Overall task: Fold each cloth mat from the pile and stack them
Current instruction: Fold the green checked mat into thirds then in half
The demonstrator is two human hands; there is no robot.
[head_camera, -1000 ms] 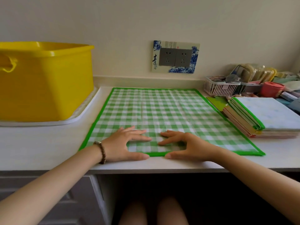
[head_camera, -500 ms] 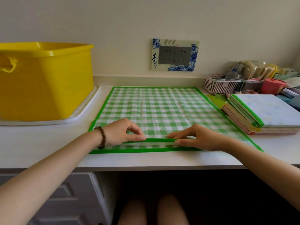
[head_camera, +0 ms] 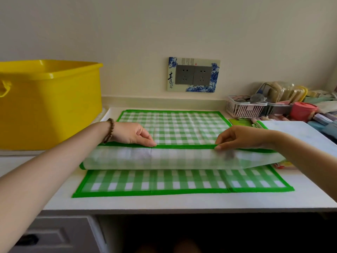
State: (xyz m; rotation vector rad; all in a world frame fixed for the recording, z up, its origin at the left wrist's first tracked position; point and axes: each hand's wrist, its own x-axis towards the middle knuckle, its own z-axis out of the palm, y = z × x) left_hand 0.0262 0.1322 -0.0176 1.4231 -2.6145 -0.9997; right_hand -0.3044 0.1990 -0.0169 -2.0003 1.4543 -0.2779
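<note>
Mat (head_camera: 173, 125) on counter (head_camera: 182, 203); tub (head_camera: 49, 106) left, folded stack (head_camera: 299, 132) right, baskets (head_camera: 244, 106) behind stack

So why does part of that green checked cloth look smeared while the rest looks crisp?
Head view: the raised layer of the green checked mat, pinched by the left hand and right hand, is smeared, probably motion blur. Head view: the flat checks and the wall socket look sharp, and the light is soft, with no glare.
</note>
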